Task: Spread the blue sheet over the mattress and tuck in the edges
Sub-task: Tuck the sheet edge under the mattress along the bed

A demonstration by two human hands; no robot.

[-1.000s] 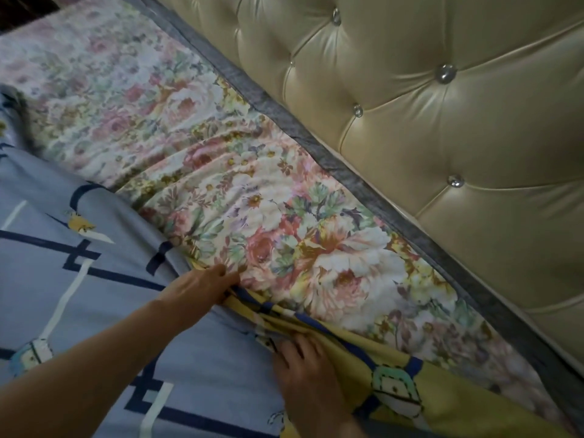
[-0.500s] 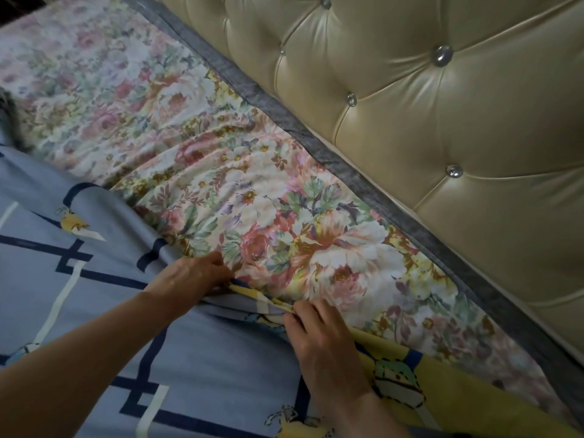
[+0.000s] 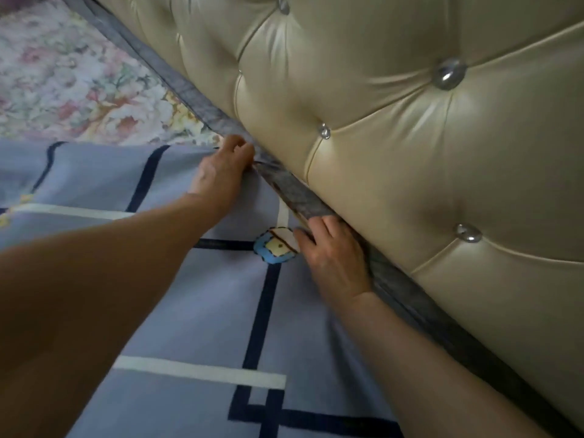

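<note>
The blue sheet [image 3: 196, 317], marked with dark and white lines and a small cartoon patch, covers the near part of the mattress up to the headboard. The floral mattress cover [image 3: 72, 86] still shows at the upper left. My left hand [image 3: 222, 170] pinches the sheet's edge at the grey mattress border [image 3: 295, 192]. My right hand [image 3: 331, 251] lies lower along the same border, fingers curled on the sheet's edge beside the headboard. The fingertips of both hands are partly hidden in the gap.
A cream tufted headboard [image 3: 410, 137] with silver studs fills the right side and stands tight against the grey mattress border. The gap between them is narrow.
Both hands have carried the sheet's edge from the middle of the floral cover up to the headboard. The yellow underside has gone from sight and the sheet now lies flat.
</note>
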